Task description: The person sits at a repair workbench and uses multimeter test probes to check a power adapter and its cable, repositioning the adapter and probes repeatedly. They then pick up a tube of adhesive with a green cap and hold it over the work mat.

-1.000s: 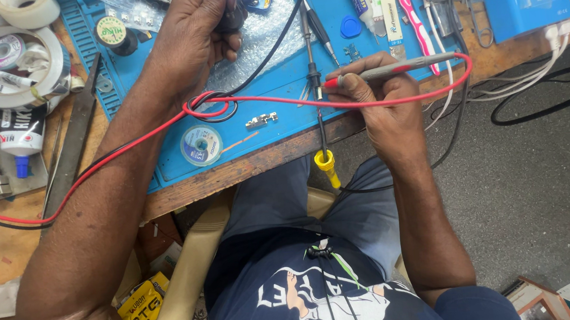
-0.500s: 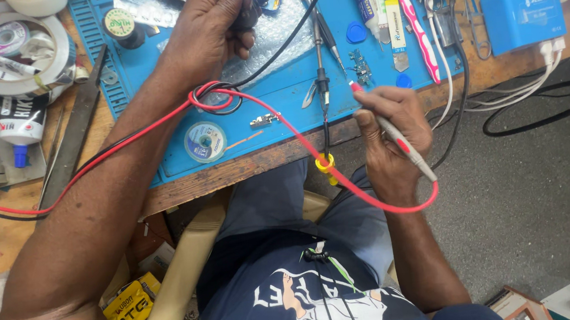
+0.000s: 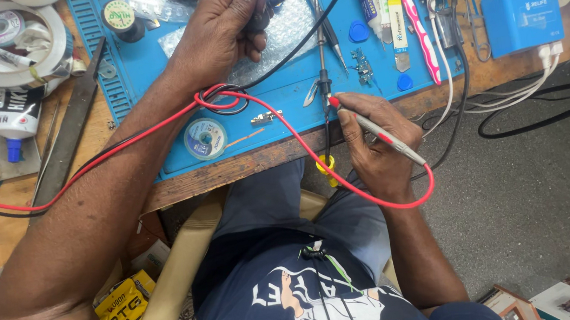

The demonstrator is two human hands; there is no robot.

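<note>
Right hand (image 3: 375,147) pinched red probe (image 3: 379,132), tip at blue mat (image 3: 147,61) front edge | left hand (image 3: 222,29) closed round black probe (image 3: 261,4) farther back | risk: looped red lead (image 3: 282,128) might snag soldering iron (image 3: 322,71), dragging loose metal part (image 3: 265,118) off.

left hand (image 3: 225,28) hides its black probe; tape roll (image 3: 4,41) cut off, perhaps half.

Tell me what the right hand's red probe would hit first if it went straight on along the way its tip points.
Probably the soldering iron. The right hand holds the red probe with its tip aimed up-left, almost at the iron's shaft on the blue mat. Depth is unclear, so the tip may pass above it.
</note>
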